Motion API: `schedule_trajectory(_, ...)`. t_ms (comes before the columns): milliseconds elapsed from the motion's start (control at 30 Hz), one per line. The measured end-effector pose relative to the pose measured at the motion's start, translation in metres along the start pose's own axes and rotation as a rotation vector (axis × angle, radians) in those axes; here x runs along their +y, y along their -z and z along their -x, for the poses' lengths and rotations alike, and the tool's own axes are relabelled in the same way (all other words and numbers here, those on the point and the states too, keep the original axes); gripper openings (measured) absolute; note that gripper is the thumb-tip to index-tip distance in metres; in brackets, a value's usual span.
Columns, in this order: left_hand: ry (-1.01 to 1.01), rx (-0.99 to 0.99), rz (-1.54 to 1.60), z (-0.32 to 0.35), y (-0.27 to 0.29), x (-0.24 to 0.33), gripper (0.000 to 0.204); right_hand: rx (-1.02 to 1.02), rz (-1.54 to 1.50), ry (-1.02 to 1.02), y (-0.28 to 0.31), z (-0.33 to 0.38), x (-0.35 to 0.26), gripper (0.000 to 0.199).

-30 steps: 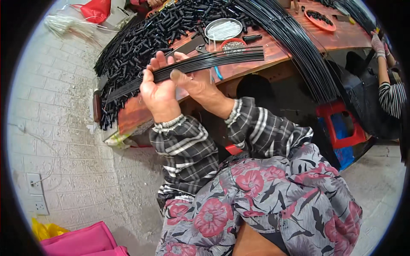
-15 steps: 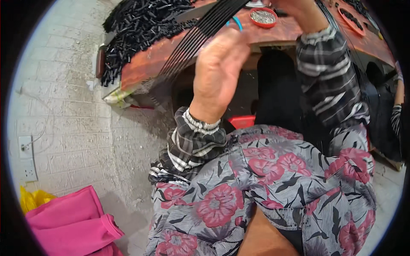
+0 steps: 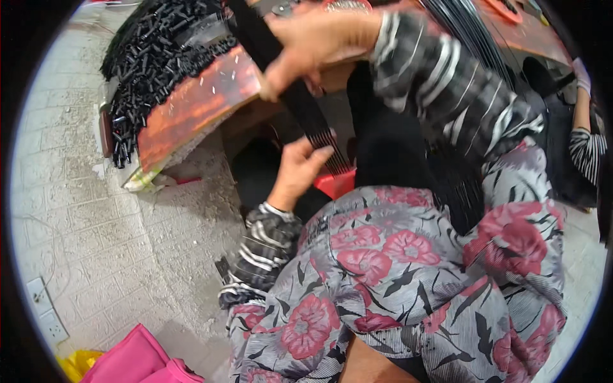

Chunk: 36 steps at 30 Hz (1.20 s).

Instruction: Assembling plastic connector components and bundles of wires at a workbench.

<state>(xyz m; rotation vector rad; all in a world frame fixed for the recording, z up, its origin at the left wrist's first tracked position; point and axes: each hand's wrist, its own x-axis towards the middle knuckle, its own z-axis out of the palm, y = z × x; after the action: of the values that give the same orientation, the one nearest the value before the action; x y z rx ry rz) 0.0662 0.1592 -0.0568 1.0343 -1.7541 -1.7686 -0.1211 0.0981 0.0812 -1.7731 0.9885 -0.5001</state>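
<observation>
A flat row of thin black rods (image 3: 299,105) slants from the table's edge down toward my lap. My left hand (image 3: 297,171) pinches it near the lower end, where the rods fan slightly apart. Higher up, my right hand (image 3: 310,48) is wrapped over the upper part, its fingers a little blurred. The upper end of the rods runs out of view at the top. Beside them, a heap of short black tubes (image 3: 156,60) covers the left of the reddish table (image 3: 191,105).
A red dish of small metal parts (image 3: 348,6) stands on the table beyond my right arm. More long black rods (image 3: 463,32) lie to the right, near another person's arm (image 3: 582,115). A red object (image 3: 335,183) sits below the table; a pink cloth item (image 3: 134,357) lies lower left.
The rods have swung from slanting down-left to slanting down-right. My left hand has come down and closed on their lower end; my right hand has moved left along the upper part.
</observation>
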Motion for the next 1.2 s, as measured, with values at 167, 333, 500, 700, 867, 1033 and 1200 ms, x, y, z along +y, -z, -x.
schedule_trajectory(167, 0.143, 0.096, 0.079, 0.022, -0.020, -0.014, 0.016, -0.083, -0.086, 0.061, -0.025, -0.011, 0.028, 0.034)
schedule_trajectory(333, 0.149, 0.172, 0.119, 0.034, -0.023, -0.025, 0.017, -0.128, -0.182, 0.149, -0.039, -0.027, 0.034, 0.034)
schedule_trajectory(500, 0.144, 0.188, -0.054, 0.031, 0.017, 0.032, 0.026, -0.113, -0.191, 0.117, -0.039, -0.030, 0.043, 0.032)
schedule_trajectory(700, -0.542, 0.338, 0.184, -0.017, 0.086, 0.166, 0.042, -0.021, -0.158, 0.115, -0.037, -0.023, 0.040, 0.025)
schedule_trajectory(867, -0.419, 0.104, 0.359, -0.034, 0.056, 0.213, 0.044, -0.163, -0.273, 0.194, -0.040, -0.021, 0.043, 0.030)
schedule_trajectory(1033, -0.377, 0.040, 0.418, 0.000, 0.050, 0.225, 0.048, -0.198, -0.414, 0.275, -0.038, 0.001, 0.032, 0.046)
schedule_trajectory(1200, -0.336, -0.239, 0.519, 0.047, 0.053, 0.222, 0.059, -0.181, -0.349, 0.137, -0.042, 0.008, 0.025, 0.026)
